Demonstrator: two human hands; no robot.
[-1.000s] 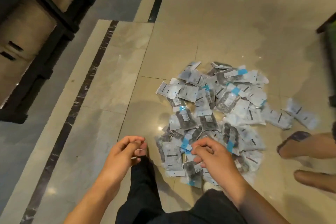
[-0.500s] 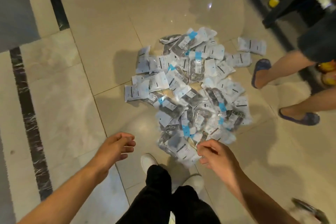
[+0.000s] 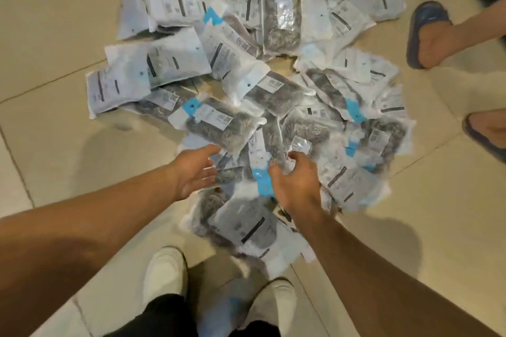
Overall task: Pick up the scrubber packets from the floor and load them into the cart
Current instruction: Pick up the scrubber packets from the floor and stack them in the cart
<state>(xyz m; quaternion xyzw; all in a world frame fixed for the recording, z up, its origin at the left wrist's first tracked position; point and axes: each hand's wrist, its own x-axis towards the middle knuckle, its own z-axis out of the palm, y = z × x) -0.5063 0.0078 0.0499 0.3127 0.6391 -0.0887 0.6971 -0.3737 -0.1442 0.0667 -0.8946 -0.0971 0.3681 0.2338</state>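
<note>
While right hand [image 3: 297, 186] grips scrubber packets [image 3: 262, 161], left hand [image 3: 195, 169] reaches open beside.

**One head camera, looking steeply down**

The only view sits on the person's head and faces almost straight down, close over a heap of clear plastic scrubber packets [image 3: 246, 85] on the beige tiled floor [image 3: 54, 22], with the wearer's white shoes [image 3: 164, 273] at the bottom edge.

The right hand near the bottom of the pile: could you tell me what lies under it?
The right hand curls onto packets of the pile, beside a blue-striped packet. What its palm covers is hidden.
</note>
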